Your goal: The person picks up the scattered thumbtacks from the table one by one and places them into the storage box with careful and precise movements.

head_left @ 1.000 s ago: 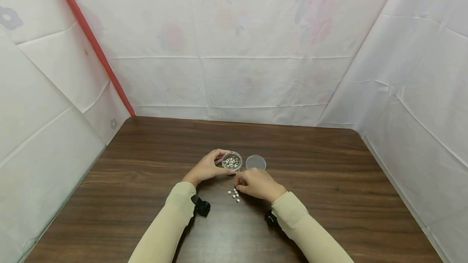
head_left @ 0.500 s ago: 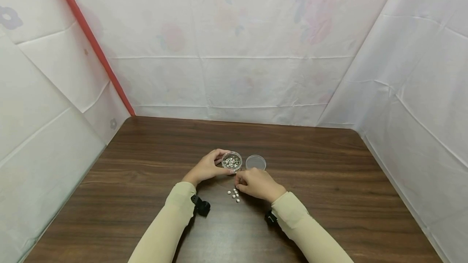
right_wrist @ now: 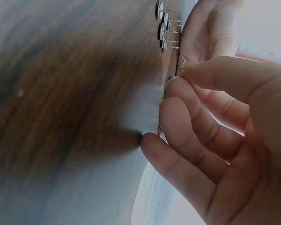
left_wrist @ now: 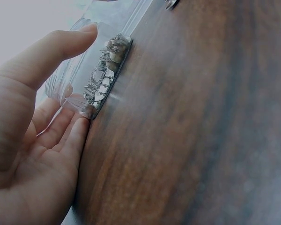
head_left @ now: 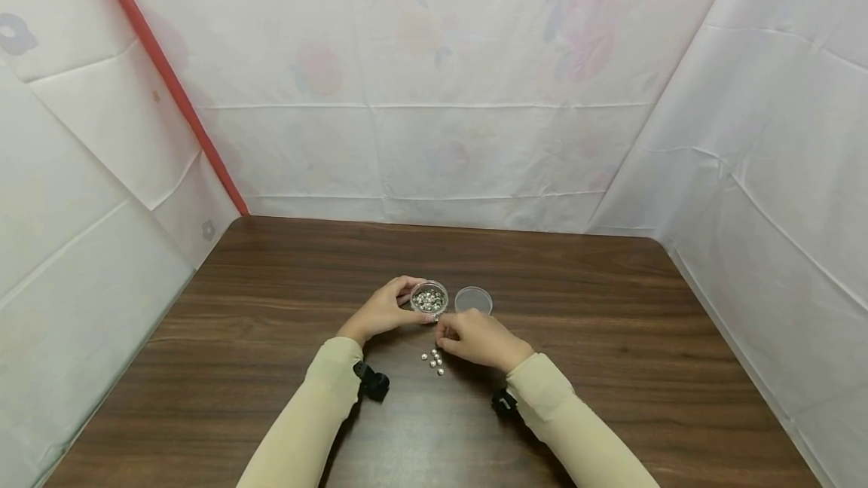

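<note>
My left hand (head_left: 383,311) holds a clear round jar (head_left: 439,315) from its left side, thumb in front and fingers behind. In the left wrist view, silver thumbtacks (left_wrist: 103,82) fill the bottom of the jar. Just in front of the jar, my right hand (head_left: 483,339) is low over the table. Its thumb and index finger pinch a thumbtack (right_wrist: 182,67), mostly hidden by the fingertips, in the right wrist view. Several loose thumbtacks (head_left: 433,363) lie to the left of that hand, heads down and points up.
A clear round lid (head_left: 473,300) lies on the brown wooden table (head_left: 576,307), right of the jar and behind the right hand. White cloth (head_left: 475,134) hangs behind the table and along both sides. A red strip (head_left: 172,81) runs up the left back corner.
The head view shifts very slightly. Both hands, the jar, the lid and the loose thumbtacks stay almost where they were.
</note>
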`<state>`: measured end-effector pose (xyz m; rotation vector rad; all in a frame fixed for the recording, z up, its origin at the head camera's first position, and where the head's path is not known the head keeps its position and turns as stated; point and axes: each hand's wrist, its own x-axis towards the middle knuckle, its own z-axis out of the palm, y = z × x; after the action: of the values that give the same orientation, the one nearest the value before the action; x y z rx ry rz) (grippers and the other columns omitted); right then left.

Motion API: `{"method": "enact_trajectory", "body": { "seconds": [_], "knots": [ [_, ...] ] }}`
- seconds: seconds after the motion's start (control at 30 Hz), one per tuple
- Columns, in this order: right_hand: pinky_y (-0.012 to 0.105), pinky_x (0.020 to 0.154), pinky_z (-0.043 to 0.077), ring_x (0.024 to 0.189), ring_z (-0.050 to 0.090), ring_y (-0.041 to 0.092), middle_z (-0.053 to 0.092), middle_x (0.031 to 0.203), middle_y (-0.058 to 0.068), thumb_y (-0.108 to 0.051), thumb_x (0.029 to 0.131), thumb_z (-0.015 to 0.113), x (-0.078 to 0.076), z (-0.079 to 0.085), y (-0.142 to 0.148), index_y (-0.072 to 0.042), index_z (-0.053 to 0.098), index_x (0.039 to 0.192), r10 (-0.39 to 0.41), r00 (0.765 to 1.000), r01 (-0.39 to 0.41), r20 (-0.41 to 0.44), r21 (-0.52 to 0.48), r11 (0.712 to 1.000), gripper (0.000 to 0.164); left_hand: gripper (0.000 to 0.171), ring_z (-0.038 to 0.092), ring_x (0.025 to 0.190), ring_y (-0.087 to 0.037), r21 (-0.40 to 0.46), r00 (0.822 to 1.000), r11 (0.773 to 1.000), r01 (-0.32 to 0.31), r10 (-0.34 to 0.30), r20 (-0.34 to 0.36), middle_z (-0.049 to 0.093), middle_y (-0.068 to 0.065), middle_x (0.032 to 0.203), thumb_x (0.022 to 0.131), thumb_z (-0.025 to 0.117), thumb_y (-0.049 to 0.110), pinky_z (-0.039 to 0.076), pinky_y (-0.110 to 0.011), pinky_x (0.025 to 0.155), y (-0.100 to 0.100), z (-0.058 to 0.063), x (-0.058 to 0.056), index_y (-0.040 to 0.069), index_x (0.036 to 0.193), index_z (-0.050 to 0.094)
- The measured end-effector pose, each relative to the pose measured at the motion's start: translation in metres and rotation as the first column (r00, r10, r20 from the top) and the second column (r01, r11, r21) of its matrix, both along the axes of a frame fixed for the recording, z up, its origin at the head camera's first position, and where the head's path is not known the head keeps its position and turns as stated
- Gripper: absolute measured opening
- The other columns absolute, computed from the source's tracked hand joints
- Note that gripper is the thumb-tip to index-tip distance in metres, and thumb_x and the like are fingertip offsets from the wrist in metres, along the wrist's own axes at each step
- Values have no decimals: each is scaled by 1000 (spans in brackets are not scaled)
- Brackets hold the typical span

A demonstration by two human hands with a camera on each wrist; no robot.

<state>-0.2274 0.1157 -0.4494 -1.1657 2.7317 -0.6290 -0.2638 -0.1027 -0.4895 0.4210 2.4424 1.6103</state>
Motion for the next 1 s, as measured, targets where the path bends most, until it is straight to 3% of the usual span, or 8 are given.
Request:
{"method": "enact_trajectory", "body": {
  "seconds": [0.13, 0.4, 0.5, 0.73, 1.0],
  "knots": [
    [20, 50, 46, 55, 50, -1, 59, 67, -13, -23, 90, 61, -1, 2, 1, -20, 65, 87, -2, 1000, 2, 14, -15, 1000, 5, 71, 47, 117, -14, -7, 1000, 1000, 1, -1, -6, 48, -1, 129, 65, 84, 39, 44, -39, 102, 1, 5, 2, 21, 127, 52],
    [20, 51, 49, 58, 52, -1, 63, 73, -11, -25, 91, 60, -2, 8, 3, -18, 64, 90, -29, 999, 30, 26, -54, 998, 8, 70, 45, 121, -27, 14, 999, 999, 49, -49, -2, 44, -17, 133, 72, 81, 25, 43, -47, 102, 2, 32, 16, 6, 131, 48],
    [22, 52, 50, 60, 53, -2, 64, 74, -11, -27, 91, 61, -2, 10, 4, -19, 64, 91, -49, 999, 50, 11, -67, 997, 8, 70, 46, 120, -25, 12, 999, 999, 36, -36, 1, 45, -14, 133, 71, 81, 27, 43, -45, 102, 3, 27, 14, 8, 131, 49],
    [21, 51, 49, 61, 52, -3, 62, 73, -15, -27, 90, 59, -5, 11, 3, -23, 63, 90, -114, 992, 107, -60, -112, 988, 5, 71, 48, 116, -13, 6, 1000, 1000, -4, 4, -2, 48, 1, 128, 65, 84, 39, 46, -39, 100, 0, 1, 3, 23, 126, 51],
    [20, 45, 44, 55, 47, 0, 56, 69, -15, -26, 89, 60, -7, 12, 3, -24, 63, 90, -174, 977, 153, -125, -157, 976, 3, 71, 48, 115, -12, 5, 1000, 1000, -2, 2, 6, 48, 2, 127, 64, 84, 42, 47, -38, 98, 0, 1, 1, 24, 125, 52]
  ]
}}
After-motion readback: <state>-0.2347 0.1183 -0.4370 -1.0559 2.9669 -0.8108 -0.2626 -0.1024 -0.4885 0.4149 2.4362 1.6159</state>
